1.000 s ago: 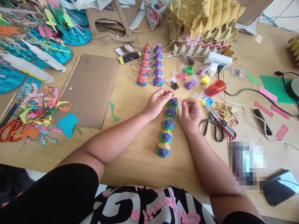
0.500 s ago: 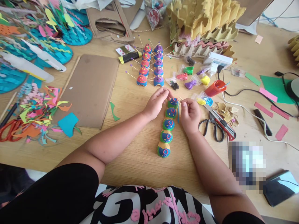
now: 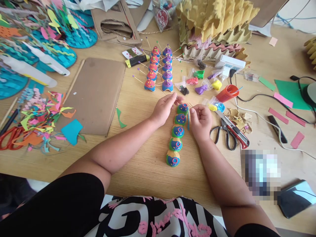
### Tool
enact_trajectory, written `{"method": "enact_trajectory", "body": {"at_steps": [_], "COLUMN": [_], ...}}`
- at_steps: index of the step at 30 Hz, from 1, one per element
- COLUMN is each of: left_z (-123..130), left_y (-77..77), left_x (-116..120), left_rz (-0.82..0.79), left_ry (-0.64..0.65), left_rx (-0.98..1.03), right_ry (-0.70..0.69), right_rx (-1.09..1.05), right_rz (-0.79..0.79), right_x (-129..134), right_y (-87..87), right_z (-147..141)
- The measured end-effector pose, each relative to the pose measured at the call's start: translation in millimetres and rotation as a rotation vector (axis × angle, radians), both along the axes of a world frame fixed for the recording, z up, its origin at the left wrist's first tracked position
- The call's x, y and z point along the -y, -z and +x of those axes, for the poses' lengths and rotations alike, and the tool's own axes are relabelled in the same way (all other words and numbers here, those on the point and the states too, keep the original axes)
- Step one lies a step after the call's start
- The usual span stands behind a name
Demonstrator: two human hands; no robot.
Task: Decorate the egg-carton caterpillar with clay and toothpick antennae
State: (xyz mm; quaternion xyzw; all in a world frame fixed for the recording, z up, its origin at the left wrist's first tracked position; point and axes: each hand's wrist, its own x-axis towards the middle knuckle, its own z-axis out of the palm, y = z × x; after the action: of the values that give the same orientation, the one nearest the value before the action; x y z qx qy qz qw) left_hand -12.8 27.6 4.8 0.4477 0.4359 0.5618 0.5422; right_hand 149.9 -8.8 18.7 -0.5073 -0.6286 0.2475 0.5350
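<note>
A row of blue-and-green painted egg-carton cups, with pink rings on their fronts, runs toward me on the table. At its far end, my left hand is beside the farthest cup, thumb and fingers closed together; what they pinch is too small to name. My right hand is curled just right of that cup, holding thin wooden sticks whose ends poke out toward the row. A thin blue strip shows between the row and my right hand. Beyond stand red cups and purple cups with ball-tipped sticks.
Right of my right hand lie black-handled scissors and a utility knife. An orange cup tilts behind them, near bagged clay. Cardboard and paper scraps lie left. Egg trays are stacked behind.
My left thumb and fingertips have shifted slightly at the farthest cup. The fingers of my right hand have moved a little; the row of cups stays nearly in place.
</note>
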Motion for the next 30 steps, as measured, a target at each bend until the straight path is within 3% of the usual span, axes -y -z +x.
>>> {"method": "enact_trajectory", "body": {"at_steps": [10, 23, 30], "left_z": [0.7, -2.4, -0.6], "left_y": [-3.9, 2.5, 2.6], "left_x": [1.6, 1.6, 2.0], "left_rz": [0.166, 0.122, 0.178], "left_ry": [0.014, 0.057, 0.054], "left_rx": [0.013, 0.009, -0.018], "right_ry": [-0.006, 0.007, 0.029], "right_rx": [-0.027, -0.012, 0.007], "right_rz": [-0.015, 0.007, 0.052], "right_x": [-2.5, -3.3, -3.9], "right_y": [4.8, 6.1, 5.1], "right_z": [1.4, 0.6, 1.8]}}
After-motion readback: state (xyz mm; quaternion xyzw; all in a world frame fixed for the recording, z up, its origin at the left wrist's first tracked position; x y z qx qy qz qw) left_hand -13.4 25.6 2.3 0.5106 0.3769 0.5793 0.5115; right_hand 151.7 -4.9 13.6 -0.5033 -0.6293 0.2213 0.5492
